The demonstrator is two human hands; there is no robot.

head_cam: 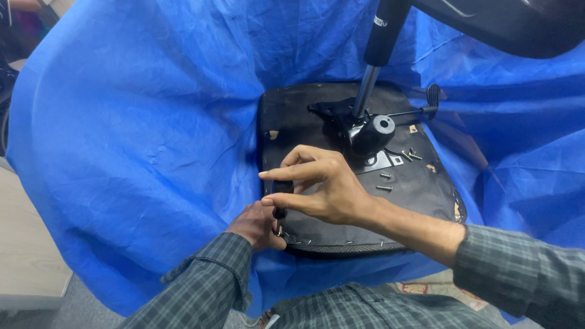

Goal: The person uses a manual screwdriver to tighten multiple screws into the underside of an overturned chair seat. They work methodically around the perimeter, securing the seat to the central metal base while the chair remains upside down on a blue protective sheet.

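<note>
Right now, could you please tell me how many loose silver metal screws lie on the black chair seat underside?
4: two silver metal screws crossed right of the black mechanism plate, one below it, one lower. Hands may hide more.

Both hands low centre, close together, plaid sleeves.
R hand [323, 186] above, palm down, thumb + index pinched w/ a small gap, other fingers curled behind. L hand [259, 224] just below R thumb, fist-like, knuckles up, fingertips tucked under; forearms converge from lower frame.
</note>
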